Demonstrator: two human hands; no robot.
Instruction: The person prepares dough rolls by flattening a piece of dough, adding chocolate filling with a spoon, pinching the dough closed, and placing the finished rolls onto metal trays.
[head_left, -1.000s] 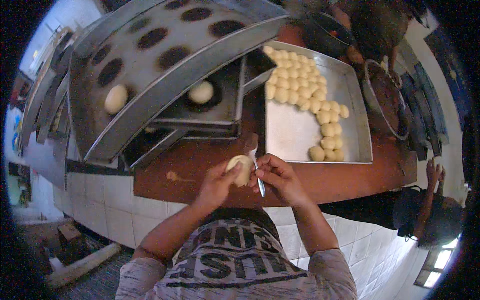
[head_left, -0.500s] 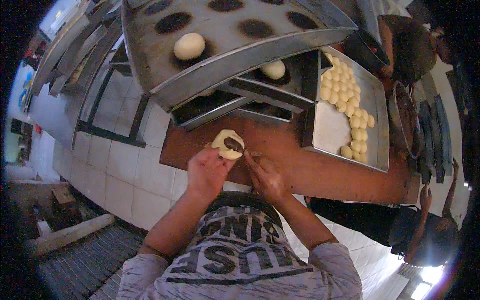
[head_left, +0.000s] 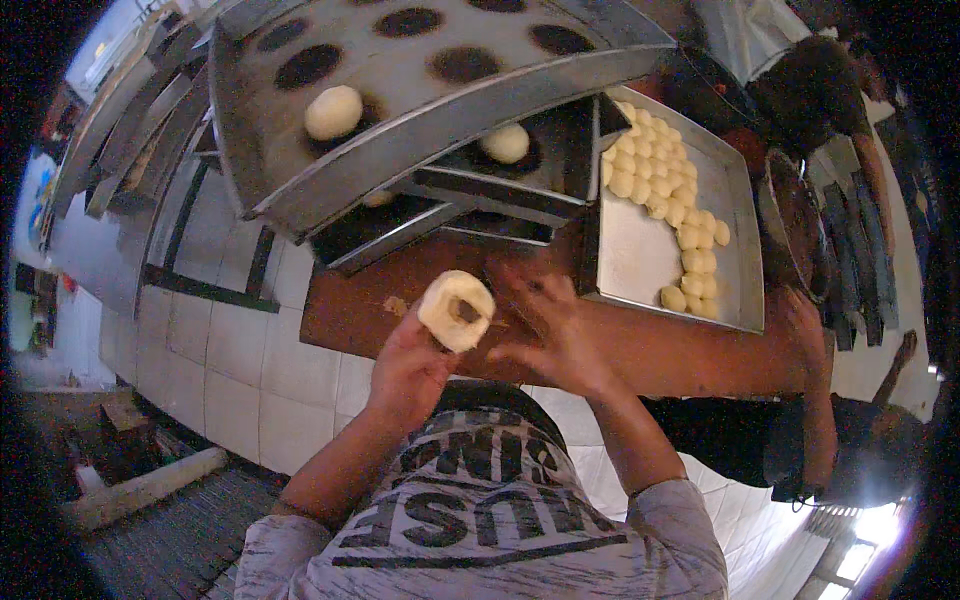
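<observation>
My left hand (head_left: 405, 370) holds a flattened piece of pale dough (head_left: 441, 306) upright in its fingers, with a brown filling (head_left: 464, 310) in its middle. My right hand (head_left: 548, 335), somewhat blurred, is open just right of the dough, fingers spread above the brown wooden table (head_left: 700, 355). A metal tray (head_left: 635, 260) at the back right bears rows of dough balls (head_left: 650, 165). To the left of it, stacked dark-spotted baking pans (head_left: 380, 120) each hold pale dough, including a ball (head_left: 333, 112) on the top pan and another (head_left: 505, 143) below.
A co-worker in dark clothes (head_left: 865, 450) is at the lower right, an arm reaching toward the table's right end. Another person (head_left: 810, 85) is at the upper right beside a large round bowl (head_left: 770, 230). Metal pans (head_left: 855, 260) stand at the right, more (head_left: 120, 140) at the left.
A second ago my right hand held a spoon at the dough; now it is apart and open, with no spoon visible in it. The co-worker's arm has moved toward the table.
</observation>
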